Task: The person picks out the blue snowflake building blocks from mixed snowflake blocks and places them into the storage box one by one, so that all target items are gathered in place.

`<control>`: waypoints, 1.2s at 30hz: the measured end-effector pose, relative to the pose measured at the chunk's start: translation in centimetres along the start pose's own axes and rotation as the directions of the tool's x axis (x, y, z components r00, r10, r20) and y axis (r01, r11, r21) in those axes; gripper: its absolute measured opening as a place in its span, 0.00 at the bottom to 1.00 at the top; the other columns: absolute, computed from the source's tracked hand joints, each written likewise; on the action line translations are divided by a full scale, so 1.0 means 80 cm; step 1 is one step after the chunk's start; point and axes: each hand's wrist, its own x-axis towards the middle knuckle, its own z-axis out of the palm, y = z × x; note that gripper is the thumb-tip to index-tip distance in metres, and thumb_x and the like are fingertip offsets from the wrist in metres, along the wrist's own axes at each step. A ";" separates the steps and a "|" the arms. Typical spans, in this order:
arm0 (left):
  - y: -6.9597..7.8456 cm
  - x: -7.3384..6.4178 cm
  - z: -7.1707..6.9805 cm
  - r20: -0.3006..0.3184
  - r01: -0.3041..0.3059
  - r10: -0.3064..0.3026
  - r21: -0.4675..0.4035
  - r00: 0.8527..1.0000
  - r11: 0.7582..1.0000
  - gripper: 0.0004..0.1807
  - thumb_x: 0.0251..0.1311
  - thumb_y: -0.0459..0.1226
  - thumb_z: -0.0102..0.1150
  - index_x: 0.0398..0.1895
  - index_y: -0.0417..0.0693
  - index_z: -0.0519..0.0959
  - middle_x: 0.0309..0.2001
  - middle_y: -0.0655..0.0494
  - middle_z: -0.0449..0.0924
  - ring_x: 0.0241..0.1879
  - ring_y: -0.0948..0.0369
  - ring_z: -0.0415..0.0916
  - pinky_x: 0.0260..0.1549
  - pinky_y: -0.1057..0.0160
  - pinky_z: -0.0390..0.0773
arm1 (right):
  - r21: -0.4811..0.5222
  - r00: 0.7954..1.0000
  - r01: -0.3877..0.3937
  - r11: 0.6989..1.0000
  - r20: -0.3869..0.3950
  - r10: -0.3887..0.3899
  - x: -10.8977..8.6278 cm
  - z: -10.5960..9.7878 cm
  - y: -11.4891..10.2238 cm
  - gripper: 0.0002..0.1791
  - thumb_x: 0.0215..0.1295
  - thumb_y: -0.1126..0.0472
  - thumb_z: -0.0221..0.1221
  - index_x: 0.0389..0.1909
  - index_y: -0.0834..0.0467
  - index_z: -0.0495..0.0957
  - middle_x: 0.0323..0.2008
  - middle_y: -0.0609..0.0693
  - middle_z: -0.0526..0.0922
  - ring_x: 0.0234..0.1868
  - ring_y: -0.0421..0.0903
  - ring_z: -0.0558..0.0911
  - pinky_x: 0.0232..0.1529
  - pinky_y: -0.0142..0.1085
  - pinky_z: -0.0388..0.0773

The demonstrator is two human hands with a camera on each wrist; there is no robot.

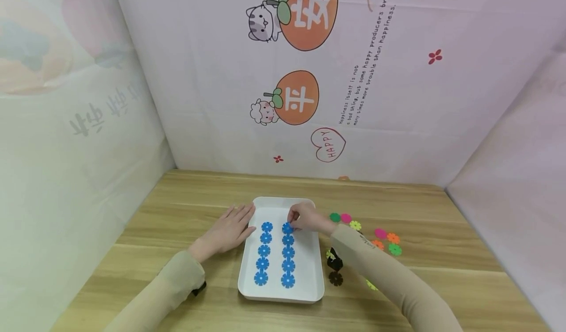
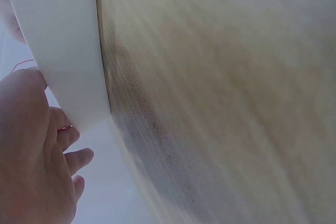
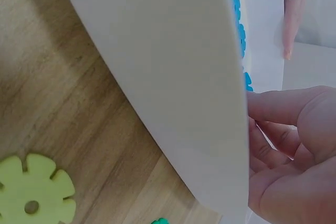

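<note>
A white tray [image 1: 305, 292] holds two columns of blue snowflake discs. The left column [image 1: 264, 250] has several discs in a row from front to back, and the right column [image 1: 288, 252] runs beside it. My right hand [image 1: 308, 217] reaches over the tray's right side and pinches the farthest blue snowflake disc [image 1: 287, 228] of the right column between thumb and fingertips. In the right wrist view, part of that blue disc [image 3: 248, 81] shows by the thumb tip above the tray wall. My left hand [image 1: 230, 230], fingers extended, rests at the tray's left rim.
Right of the tray lie loose snowflake discs on the wooden table [image 1: 212, 273]: a black one [image 1: 335, 278], a pink one [image 1: 381, 234], a green one [image 1: 395, 249] and several others, some partly under the right forearm. A printed cloth wall [image 1: 221, 101] stands behind.
</note>
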 end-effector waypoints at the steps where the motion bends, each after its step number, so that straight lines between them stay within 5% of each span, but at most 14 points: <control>1: 0.000 0.000 0.001 0.003 0.001 -0.001 0.001 1.000 1.000 0.36 0.77 0.54 0.35 0.78 0.41 0.51 0.79 0.46 0.51 0.78 0.46 0.52 0.77 0.43 0.51 | -0.007 1.000 0.005 1.000 -0.005 -0.005 -0.001 0.000 0.001 0.02 0.61 0.71 0.64 0.31 0.63 0.80 0.30 0.51 0.83 0.28 0.40 0.78 0.31 0.28 0.80; 22: 0.003 0.002 0.003 0.000 0.006 -0.006 -0.010 1.000 1.000 0.36 0.77 0.53 0.36 0.78 0.41 0.52 0.79 0.46 0.51 0.78 0.46 0.52 0.77 0.43 0.52 | -0.043 0.998 0.061 0.997 -0.025 -0.063 -0.002 -0.004 0.012 0.02 0.59 0.70 0.65 0.32 0.63 0.81 0.31 0.52 0.85 0.32 0.40 0.77 0.35 0.28 0.78; 36: -0.004 0.009 0.005 0.005 -0.011 0.011 0.007 1.000 1.000 0.36 0.77 0.54 0.36 0.78 0.42 0.52 0.79 0.46 0.51 0.78 0.46 0.52 0.77 0.43 0.51 | 0.063 0.997 0.060 0.996 -0.042 -0.058 -0.027 -0.027 0.017 0.03 0.63 0.68 0.63 0.36 0.63 0.79 0.36 0.54 0.83 0.37 0.42 0.80 0.42 0.34 0.83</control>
